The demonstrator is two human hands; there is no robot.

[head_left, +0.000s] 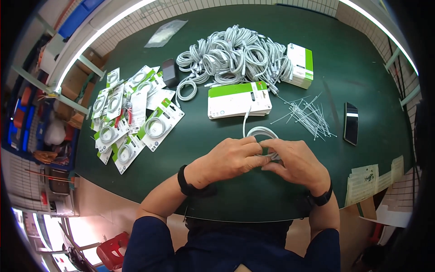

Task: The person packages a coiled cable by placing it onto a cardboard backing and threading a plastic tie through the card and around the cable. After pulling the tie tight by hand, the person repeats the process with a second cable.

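Note:
Between my two hands is a coiled white cable point(263, 131), held above the near middle of the table. My left hand point(231, 156) is closed on the coil's left side, and my right hand point(292, 161) pinches its right side with thumb and fingers. One cable end with a plug sticks up from the coil toward a stack of white-and-green cards point(238, 102) just beyond. Right of that stack, white cable ties point(310, 118) lie scattered. Behind it rises a big heap of coiled white cables point(238, 54). My fingers hide the coil's lower part.
To the left lies a pile of carded cables point(156, 127) with red-handled pliers point(130, 116) among them. A black box-like object point(170, 72) stands beside the heap. Another card stack point(300, 65), a phone point(350, 123), a clear plastic bag point(166, 33) and taped paper point(362, 183) are on the green table point(204, 149).

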